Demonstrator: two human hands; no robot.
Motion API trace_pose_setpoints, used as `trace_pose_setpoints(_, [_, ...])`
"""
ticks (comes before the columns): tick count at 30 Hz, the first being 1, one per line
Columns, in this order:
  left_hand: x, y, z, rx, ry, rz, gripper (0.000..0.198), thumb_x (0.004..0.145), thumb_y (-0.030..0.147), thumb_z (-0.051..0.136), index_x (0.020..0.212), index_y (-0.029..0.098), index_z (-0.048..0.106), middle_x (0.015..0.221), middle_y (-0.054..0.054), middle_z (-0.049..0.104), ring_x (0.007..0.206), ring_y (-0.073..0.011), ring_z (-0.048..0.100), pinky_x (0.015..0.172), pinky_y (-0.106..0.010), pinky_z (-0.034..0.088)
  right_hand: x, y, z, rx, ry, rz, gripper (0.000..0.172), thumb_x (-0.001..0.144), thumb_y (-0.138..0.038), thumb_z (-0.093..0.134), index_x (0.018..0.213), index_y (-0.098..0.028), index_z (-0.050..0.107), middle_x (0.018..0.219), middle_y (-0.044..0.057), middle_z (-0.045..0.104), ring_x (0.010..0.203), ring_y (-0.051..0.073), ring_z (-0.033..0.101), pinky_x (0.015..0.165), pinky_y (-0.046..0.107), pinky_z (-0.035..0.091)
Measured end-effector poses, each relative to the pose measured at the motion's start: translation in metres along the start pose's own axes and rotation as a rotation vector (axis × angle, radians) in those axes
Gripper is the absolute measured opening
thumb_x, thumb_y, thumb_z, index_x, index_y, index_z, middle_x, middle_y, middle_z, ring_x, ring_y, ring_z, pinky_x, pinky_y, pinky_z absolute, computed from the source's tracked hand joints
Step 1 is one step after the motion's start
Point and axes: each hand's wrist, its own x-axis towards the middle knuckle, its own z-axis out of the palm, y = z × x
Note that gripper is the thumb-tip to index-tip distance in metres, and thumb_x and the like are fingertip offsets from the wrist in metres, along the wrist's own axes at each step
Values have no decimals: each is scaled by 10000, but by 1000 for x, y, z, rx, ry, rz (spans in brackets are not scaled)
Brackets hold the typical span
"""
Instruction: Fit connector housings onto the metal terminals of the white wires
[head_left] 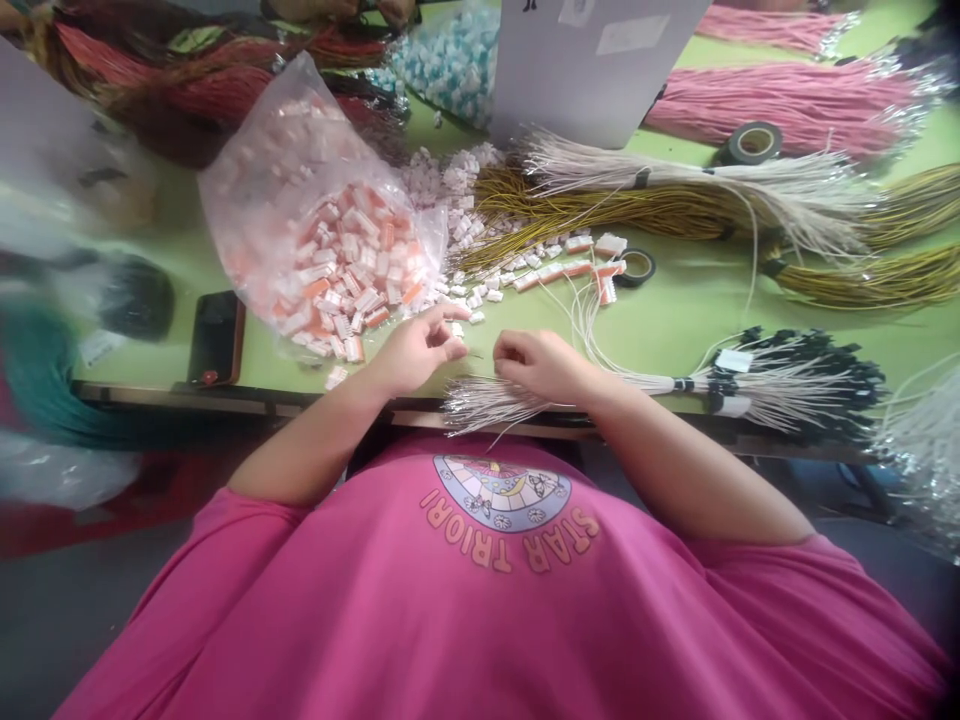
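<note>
My left hand [420, 348] is pinched on a small white connector near the table's front edge, just below a scatter of loose white connectors [480, 290]. My right hand [536, 365] is closed on a thin white wire from the bundle of white wires [487, 400] lying across the front edge under it. The two hands sit a few centimetres apart. A clear plastic bag [322, 220] full of white and orange connectors lies just left of and behind my left hand.
A black phone [216, 337] lies at the left front. Two tape rolls [637, 266] [752, 142] sit among yellow, white and pink wire bundles [787, 100]. A white box [585, 70] stands at the back. Black-tipped wires [795, 385] lie at right.
</note>
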Motion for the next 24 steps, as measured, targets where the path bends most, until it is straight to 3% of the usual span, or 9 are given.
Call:
trace_pose_setpoints(4, [10, -8, 15, -513, -131, -168, 332, 758, 349, 690, 987, 124, 606, 741, -14, 592, 616, -84, 555, 630, -254, 481, -5, 3, -3, 275, -9, 38, 174, 773, -250, 517, 891, -173, 619, 660, -14, 602, 593, 104, 514, 600, 255, 394])
trace_pose_setpoints(7, [10, -10, 21, -688, -187, -238, 397, 696, 271, 757, 1029, 120, 601, 858, -39, 628, 735, -103, 608, 695, -257, 499, -5, 3, 3, 345, 5, -1, 197, 788, -261, 511, 889, -165, 651, 719, 4, 635, 641, 109, 539, 641, 262, 409])
trace_pose_setpoints(9, [10, -11, 24, -749, -197, -264, 390, 686, 222, 764, 1023, 118, 598, 863, -38, 633, 745, -107, 619, 704, -260, 501, -4, 2, 7, 316, 108, 19, 178, 797, -260, 502, 804, -160, 649, 721, 13, 645, 655, 115, 546, 650, 264, 406])
trace_pose_setpoints(13, [10, -13, 28, -797, -186, -293, 335, 703, 204, 749, 984, 113, 591, 762, -21, 630, 684, -98, 613, 670, -251, 487, -2, 3, 16, 170, 276, 59, 186, 821, -251, 474, 761, -157, 623, 717, 34, 652, 664, 134, 558, 648, 268, 397])
trace_pose_setpoints(18, [11, -11, 29, -753, -161, -276, 325, 695, 217, 749, 966, 114, 601, 725, -10, 630, 654, -90, 598, 677, -256, 481, -1, 5, 22, -1, 268, 79, 187, 829, -230, 440, 794, -158, 609, 742, 63, 659, 682, 163, 568, 645, 279, 384])
trace_pose_setpoints(24, [8, 0, 29, -513, -83, -269, 298, 707, 176, 717, 987, 106, 643, 712, -13, 643, 629, -91, 584, 671, -260, 490, -1, 8, 25, -101, 249, 82, 190, 842, -215, 410, 818, -162, 591, 763, 76, 658, 692, 173, 566, 644, 283, 368])
